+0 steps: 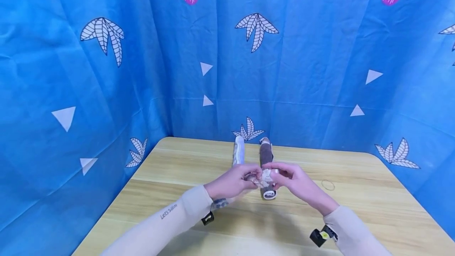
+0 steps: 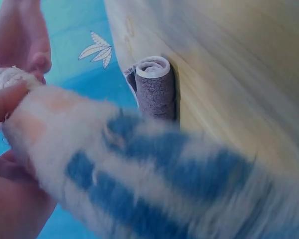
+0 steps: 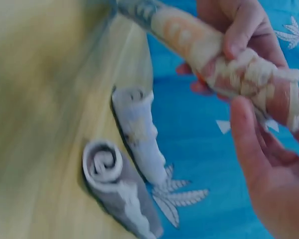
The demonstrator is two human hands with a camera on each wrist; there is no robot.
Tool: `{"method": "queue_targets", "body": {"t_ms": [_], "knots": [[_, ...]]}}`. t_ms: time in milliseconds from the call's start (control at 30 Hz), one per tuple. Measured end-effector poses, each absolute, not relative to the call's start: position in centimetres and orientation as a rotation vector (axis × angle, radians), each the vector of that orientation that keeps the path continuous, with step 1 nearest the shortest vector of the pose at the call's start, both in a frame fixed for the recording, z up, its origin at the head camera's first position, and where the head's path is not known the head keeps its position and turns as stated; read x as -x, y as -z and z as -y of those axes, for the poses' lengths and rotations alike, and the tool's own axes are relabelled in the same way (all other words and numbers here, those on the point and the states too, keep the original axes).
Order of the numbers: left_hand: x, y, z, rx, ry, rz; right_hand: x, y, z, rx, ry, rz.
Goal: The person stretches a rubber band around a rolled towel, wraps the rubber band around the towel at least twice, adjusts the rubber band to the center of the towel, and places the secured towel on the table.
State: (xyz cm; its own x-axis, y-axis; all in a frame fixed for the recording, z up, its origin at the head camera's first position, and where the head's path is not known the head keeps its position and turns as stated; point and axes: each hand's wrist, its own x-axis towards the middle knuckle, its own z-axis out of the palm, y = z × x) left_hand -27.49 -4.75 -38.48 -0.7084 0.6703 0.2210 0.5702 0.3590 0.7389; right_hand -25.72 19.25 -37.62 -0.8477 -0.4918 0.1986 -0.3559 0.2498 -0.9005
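A rolled towel (image 2: 124,159), cream with blue and orange patterns, is held up between both hands over the table. My left hand (image 1: 234,181) grips the roll near one end, and the rest of it runs back under the left wrist. At that same end my right hand (image 1: 296,179) pinches the bunched, pale cloth. In the right wrist view the patterned roll (image 3: 182,32) slants across the top, its end wrinkled between the fingers of both hands. Beyond the hands lie a brown-grey rolled towel (image 1: 266,154) and a whitish rolled towel (image 1: 238,151), side by side.
The wooden table (image 1: 177,173) has rounded back corners. A thin ring (image 1: 328,185), like a rubber band, lies on it to the right of my right hand. A blue patterned curtain (image 1: 302,70) hangs behind the table and along its sides.
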Motion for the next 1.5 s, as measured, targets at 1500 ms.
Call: {"method": "queue_targets", "body": {"t_ms": [1500], "knots": [[25.5,39.1,5.0,-1.69,-0.851,-2.945,25.3,37.2,-17.6,0.366,1.887,-2.259]]}}
